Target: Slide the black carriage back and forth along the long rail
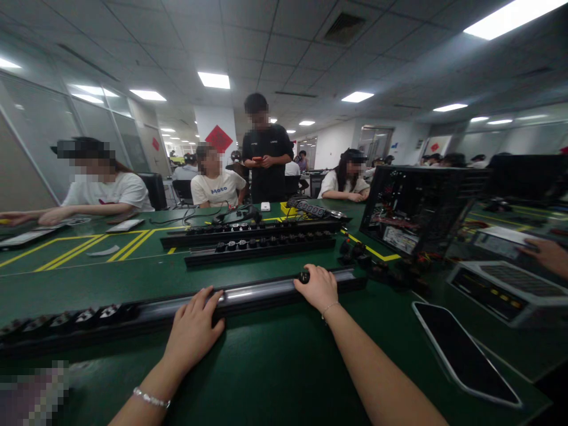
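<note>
Across the green table lies a long black channel with a shiny inner floor. Several black socket modules sit in its left part. My left hand grips the channel near its middle, fingers over it and thumb on the near side. Farther right, my right hand is closed on a small round black socket module just over the channel. Its contacts are too small to make out. Behind lie two similar channels, the nearer one and the farther one, both holding rows of modules.
A phone lies at the right, near a grey power supply unit and an open computer case. Loose black parts lie beside the case. Another person's hand is at the far right. People sit and stand beyond the table.
</note>
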A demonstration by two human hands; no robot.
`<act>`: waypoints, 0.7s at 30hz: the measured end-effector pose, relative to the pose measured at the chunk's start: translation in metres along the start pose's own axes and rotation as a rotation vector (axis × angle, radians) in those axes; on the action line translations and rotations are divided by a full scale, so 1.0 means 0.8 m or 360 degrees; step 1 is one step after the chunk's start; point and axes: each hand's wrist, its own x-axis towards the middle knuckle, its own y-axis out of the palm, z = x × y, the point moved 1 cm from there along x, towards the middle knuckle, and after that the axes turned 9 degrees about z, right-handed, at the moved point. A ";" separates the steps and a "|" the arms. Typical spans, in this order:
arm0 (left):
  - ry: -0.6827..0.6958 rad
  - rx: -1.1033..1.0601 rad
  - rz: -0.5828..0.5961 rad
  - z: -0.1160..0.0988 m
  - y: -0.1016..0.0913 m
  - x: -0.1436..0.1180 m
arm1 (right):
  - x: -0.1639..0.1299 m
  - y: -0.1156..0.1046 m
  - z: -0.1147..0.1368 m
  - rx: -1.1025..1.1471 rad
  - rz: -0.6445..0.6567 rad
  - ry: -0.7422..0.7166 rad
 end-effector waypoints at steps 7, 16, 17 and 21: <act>-0.0005 -0.0006 -0.0001 0.001 0.002 0.001 | 0.002 -0.002 -0.002 0.0013 0.0015 0.0011; 0.0003 -0.0008 0.0004 0.000 0.001 0.001 | 0.003 -0.003 -0.005 0.0029 0.0032 0.0001; 0.0001 -0.0002 0.0003 0.000 0.001 0.001 | 0.003 -0.003 -0.005 0.0032 0.0040 0.0002; -0.0001 0.0010 0.0006 0.000 0.001 0.001 | 0.004 -0.004 -0.006 0.0035 0.0050 -0.0004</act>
